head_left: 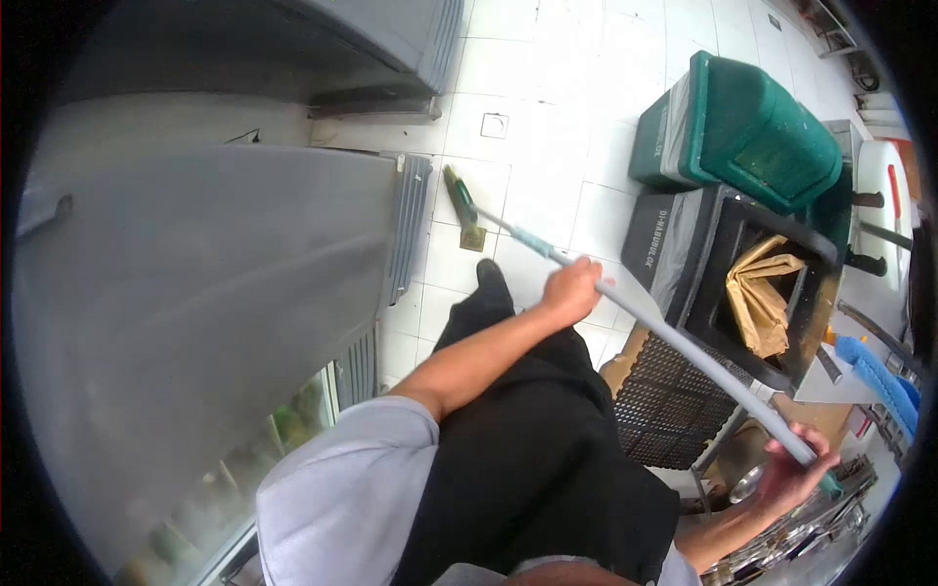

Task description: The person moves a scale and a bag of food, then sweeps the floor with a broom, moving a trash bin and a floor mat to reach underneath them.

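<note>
My left hand point(572, 291) is closed around the middle of a long grey pole, part of a broom with a narrow green head point(459, 198). That head is down by the white tiled floor, beyond my dark shoe point(493, 276). At lower right, my right hand point(803, 459) grips the pole's upper end, where a teal tip shows. The pole slants across in front of my black apron point(542, 459). A small yellowish-green square patch point(472, 239) shows on the floor right beside the broom head.
Grey metal cabinets point(215, 234) line the left side. On the right stand a green lidded bin point(762, 127) and a black bin point(699, 313) with crumpled brown paper point(762, 298) in it. A perforated black crate point(669, 405) sits nearer me. Knives point(865, 262) lie on the right counter.
</note>
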### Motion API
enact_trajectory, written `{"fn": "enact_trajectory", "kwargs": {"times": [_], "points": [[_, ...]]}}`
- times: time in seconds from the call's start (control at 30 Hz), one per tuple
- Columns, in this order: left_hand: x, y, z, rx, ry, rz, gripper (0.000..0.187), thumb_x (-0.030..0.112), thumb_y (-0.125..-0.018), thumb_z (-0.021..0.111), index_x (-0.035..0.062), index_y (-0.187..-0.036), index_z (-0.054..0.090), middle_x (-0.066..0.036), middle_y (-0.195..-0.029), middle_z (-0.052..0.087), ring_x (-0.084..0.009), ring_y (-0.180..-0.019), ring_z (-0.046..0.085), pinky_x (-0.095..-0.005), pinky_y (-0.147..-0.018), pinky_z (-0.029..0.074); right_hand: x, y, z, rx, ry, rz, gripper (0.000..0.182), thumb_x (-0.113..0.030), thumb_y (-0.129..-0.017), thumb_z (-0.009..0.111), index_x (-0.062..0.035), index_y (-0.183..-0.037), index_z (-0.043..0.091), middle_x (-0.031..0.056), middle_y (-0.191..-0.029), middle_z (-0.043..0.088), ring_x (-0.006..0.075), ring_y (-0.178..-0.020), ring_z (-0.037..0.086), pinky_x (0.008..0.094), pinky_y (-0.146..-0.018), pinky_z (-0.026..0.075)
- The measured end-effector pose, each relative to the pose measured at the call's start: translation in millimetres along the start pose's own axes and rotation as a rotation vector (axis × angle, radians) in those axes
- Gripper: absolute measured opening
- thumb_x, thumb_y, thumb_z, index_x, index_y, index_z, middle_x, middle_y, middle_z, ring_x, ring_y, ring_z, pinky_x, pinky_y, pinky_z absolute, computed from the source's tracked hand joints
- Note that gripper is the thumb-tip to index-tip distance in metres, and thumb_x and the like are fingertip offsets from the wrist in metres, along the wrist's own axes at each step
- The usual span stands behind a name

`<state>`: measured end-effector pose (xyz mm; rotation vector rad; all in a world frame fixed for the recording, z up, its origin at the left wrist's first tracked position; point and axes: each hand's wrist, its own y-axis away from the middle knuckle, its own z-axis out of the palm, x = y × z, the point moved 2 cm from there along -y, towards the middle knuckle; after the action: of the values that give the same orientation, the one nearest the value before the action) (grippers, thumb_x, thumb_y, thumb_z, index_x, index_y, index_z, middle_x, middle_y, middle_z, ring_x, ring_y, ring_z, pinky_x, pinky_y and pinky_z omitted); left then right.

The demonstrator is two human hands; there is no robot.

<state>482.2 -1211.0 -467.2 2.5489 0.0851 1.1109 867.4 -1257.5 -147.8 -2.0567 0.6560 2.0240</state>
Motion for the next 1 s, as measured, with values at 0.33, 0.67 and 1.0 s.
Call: {"fn": "enact_trajectory", "kwargs": {"times": [0.33, 0.67, 1.0], "points": [[-148.3, -121.7, -219.6, 0.551, -0.157, -0.082, 0.019, 0.029, -0.097, 0.073, 0.0109, -0.098, 0.071, -0.014, -0.112, 0.067, -0.04, -0.099, 0.069, -0.053, -0.083, 0.055, -5.2, -71.5, 306.6, -0.654, -0.091, -0.274, 0.068, -0.058, -0.109, 0.047, 0.0051, -0.103, 0.071, 0.0261, -0.109, 0.072, 0.0376, -0.096, 0.075, 0.0451, -0.077, 0.068], [-285.2, -235.9, -200.9, 0.188, -0.138, -0.212, 0.016, 0.018, -0.094, 0.063, 0.0077, -0.105, 0.068, -0.018, -0.114, 0.066, -0.0391, -0.115, 0.063, -0.0489, -0.099, 0.054, -11.7, -100.5, 491.3, -0.472, 0.148, -0.213, 0.027, -0.02, -0.104, 0.07, 0.003, -0.092, 0.074, 0.0081, -0.088, 0.071, 0.0153, -0.083, 0.068, 0.0287, -0.068, 0.055], [-36.6, -205.1, -216.4, 0.127, 0.077, -0.094, 0.019, 0.028, -0.095, 0.07, 0.0106, -0.103, 0.068, -0.017, -0.116, 0.068, -0.0406, -0.106, 0.067, -0.053, -0.088, 0.054, -154.4, -166.4, 369.3, -0.366, 0.229, -0.458, 0.088, -0.081, -0.099, 0.041, 0.0038, -0.087, 0.064, 0.0217, -0.091, 0.068, 0.0233, -0.07, 0.064, 0.0292, -0.052, 0.053]]}}
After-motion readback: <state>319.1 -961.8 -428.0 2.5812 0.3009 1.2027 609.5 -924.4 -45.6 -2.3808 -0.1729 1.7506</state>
